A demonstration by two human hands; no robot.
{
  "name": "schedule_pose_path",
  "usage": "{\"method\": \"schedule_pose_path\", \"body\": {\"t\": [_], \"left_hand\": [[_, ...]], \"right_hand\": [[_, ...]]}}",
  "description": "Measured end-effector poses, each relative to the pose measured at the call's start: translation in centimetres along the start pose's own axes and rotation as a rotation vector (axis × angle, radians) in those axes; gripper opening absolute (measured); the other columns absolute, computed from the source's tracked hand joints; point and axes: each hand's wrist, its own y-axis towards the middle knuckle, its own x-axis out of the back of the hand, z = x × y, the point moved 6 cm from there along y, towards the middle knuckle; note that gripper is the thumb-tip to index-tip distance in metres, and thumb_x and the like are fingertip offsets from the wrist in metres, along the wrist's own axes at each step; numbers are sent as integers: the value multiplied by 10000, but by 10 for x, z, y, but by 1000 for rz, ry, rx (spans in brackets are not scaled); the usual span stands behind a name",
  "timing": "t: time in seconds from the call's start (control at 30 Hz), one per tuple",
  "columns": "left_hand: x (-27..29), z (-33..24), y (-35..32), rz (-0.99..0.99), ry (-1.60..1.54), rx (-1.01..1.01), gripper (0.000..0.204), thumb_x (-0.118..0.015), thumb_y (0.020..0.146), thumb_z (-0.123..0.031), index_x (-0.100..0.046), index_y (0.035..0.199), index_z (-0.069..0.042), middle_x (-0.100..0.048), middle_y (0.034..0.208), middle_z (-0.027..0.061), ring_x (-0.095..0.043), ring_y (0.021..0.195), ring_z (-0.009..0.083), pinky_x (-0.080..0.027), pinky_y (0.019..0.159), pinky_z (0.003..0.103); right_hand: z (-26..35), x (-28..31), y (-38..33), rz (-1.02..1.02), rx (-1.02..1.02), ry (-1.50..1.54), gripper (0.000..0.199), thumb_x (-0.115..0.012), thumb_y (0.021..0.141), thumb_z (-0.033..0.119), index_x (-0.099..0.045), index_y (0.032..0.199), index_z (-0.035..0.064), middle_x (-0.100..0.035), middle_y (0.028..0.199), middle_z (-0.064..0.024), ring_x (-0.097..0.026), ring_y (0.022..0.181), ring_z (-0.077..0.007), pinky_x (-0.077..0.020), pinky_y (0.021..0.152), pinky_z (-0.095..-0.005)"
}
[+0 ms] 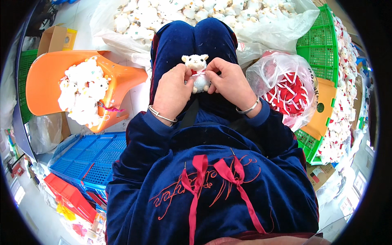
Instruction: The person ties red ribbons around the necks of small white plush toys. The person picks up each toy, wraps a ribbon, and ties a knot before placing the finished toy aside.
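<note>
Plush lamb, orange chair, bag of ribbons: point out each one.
plush lamb (196,63), head view, on its face.
orange chair (43,81), head view, on its bare backrest.
bag of ribbons (286,87), head view, on the red ribbons inside.

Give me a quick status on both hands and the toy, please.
Left hand and right hand both pinching small white plush lamb on lap. Fingers at its red neck ribbon. Nothing blocking.

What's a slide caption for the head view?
Both hands, left hand and right hand, hold a small white plush lamb toy at its red ribbon over the lap.
</note>
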Motion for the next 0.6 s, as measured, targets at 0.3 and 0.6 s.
{"method": "schedule_pose_path", "body": {"t": [0.3, 0.6], "left_hand": [[-12, 7, -3, 84, -517, 213, 159, -673, 931, -91, -695, 940, 66, -730, 783, 101, -687, 630, 116, -545, 601, 263], [-18, 0, -2, 7, -532, 136, 191, -557, 1028, -129, -606, 1008, 55, -680, 704, 94, -657, 546, 117, -522, 524, 256]], "right_hand": [[-13, 2, 1, 3, -21, 21, 133, -644, 984, 100, -647, 984, -33, -697, 834, -46, -686, 693, -92, -537, 611, -235], [-8, 0, -4, -90, 101, 15, 172, -636, 982, 123, -613, 902, -27, -691, 730, -112, -687, 595, -158, -524, 555, -301]]}}
